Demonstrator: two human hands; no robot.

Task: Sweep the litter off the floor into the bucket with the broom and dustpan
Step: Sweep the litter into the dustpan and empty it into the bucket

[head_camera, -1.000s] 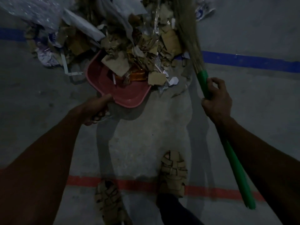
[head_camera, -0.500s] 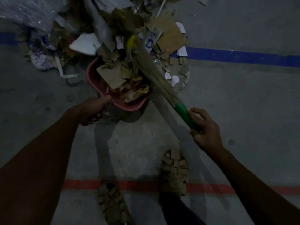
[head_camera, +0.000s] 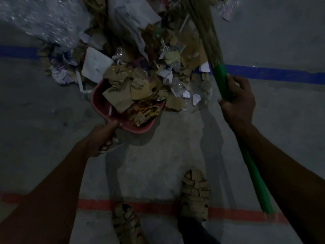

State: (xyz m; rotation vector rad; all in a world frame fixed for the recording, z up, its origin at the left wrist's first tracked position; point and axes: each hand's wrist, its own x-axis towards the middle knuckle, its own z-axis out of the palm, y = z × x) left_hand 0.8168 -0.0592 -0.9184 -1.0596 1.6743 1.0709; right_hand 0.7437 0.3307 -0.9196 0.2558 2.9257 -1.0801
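Head cam looking down at a dim concrete floor [head_camera: 175,155]. Left hand [head_camera: 102,140] is wrapped round the handle of a red dustpan [head_camera: 103,106], which sits at the near edge of the litter [head_camera: 140,71] — cardboard scraps, torn paper, what might be plastic wrap, hard to tell in this light. Some scraps already lie in the pan. Right hand [head_camera: 237,103] grips the broom [head_camera: 220,80] by its green handle, bristles up over the right side of the pile. Bucket's not in view.

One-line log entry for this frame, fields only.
left hand: holds red dustpan, part-filled | right hand: grips green broom handle | litter pile: on floor | bucket: unseen
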